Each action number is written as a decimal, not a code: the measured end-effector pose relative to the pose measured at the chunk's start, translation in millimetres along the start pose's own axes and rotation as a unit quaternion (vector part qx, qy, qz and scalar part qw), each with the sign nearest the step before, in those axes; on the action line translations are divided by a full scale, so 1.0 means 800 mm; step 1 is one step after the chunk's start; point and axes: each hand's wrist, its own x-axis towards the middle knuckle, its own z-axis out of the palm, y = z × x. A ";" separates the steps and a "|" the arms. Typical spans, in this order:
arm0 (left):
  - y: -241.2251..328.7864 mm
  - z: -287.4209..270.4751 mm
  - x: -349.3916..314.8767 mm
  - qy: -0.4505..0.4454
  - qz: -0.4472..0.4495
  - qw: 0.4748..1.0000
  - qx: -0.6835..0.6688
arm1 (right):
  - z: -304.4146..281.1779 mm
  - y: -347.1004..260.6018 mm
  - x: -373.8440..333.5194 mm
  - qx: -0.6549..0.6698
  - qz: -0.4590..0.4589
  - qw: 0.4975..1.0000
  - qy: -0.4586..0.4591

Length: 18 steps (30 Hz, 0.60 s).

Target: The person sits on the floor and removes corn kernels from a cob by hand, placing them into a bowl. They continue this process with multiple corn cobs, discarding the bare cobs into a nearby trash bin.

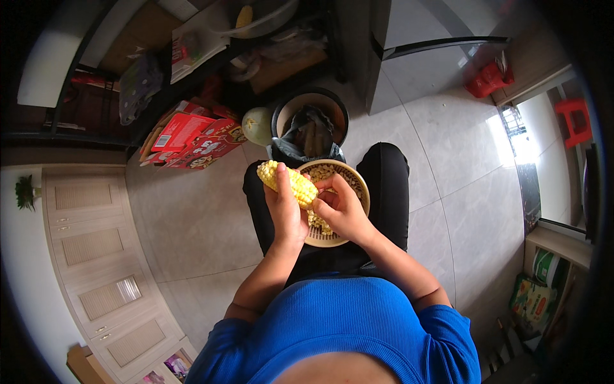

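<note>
Across the fingers and thumb of the left hand (288, 214) we have it: a plump, bright yellow corn cob (299, 187), gripped firmly and slanting down toward the right. At its lower end, in comes the right hand (342, 208), fingers bent, thumb right up against the kernels; whether it pinches one, I can't tell. Directly under those fingers sits a round, cream-coloured slotted basket (366, 195), with loose yellow kernels (320, 223) in its near part and duller tan pieces (322, 171) toward its far side. Both hands and the cob block much of the view into it.

Either side of the fingers, black-trousered legs (391, 192) flank the basket. Just beyond the fingertips, crowding the basket's far rim, a crumpled dark plastic bag (291, 148) hangs over a round dark-rimmed bin (276, 121), with brown matter inside too dim to name. Ahead and left of the fingers, a pale green rounded gourd (257, 126) stands beside the bin, then a red printed cardboard carton (192, 137). Well off to the fingers' far right, a glossy grey cabinet-like appliance (435, 73) and a red bag (489, 80) rest on grey tiles (448, 160).
</note>
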 end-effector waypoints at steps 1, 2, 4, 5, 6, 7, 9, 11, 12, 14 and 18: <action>0.002 -0.001 0.002 0.001 -0.019 1.000 -0.006 | -0.001 -0.002 0.000 -0.006 0.009 1.000 0.008; 0.004 -0.002 0.005 0.001 -0.038 0.999 -0.011 | -0.003 -0.005 0.000 -0.012 0.018 1.000 0.015; 0.006 -0.002 0.007 0.006 -0.059 0.998 -0.007 | -0.006 -0.013 -0.001 -0.018 0.029 0.999 0.016; 0.007 -0.002 0.008 0.004 -0.058 0.998 -0.015 | -0.005 -0.016 -0.001 0.003 0.030 1.000 0.008; 0.008 -0.003 0.010 0.002 -0.058 0.998 -0.024 | -0.004 -0.019 -0.002 0.024 0.030 0.999 0.000; 0.009 -0.004 0.011 0.000 -0.058 0.998 -0.032 | -0.003 -0.021 -0.003 0.045 0.031 0.999 -0.007; 0.011 -0.007 0.014 -0.008 -0.078 0.996 -0.042 | -0.001 -0.031 -0.004 0.042 0.048 0.998 -0.006; 0.009 -0.011 0.017 -0.017 -0.106 0.992 -0.063 | -0.002 -0.028 -0.003 0.024 0.039 0.999 0.003; 0.007 -0.015 0.020 -0.023 -0.125 0.989 -0.078 | -0.003 -0.021 -0.002 0.008 0.020 1.000 0.012; 0.006 -0.019 0.023 -0.039 -0.159 0.981 -0.101 | -0.004 -0.017 -0.005 -0.036 -0.016 0.999 0.018; 0.013 -0.015 0.015 -0.035 -0.168 0.980 -0.102 | 0.006 -0.028 -0.011 -0.121 -0.079 0.989 0.026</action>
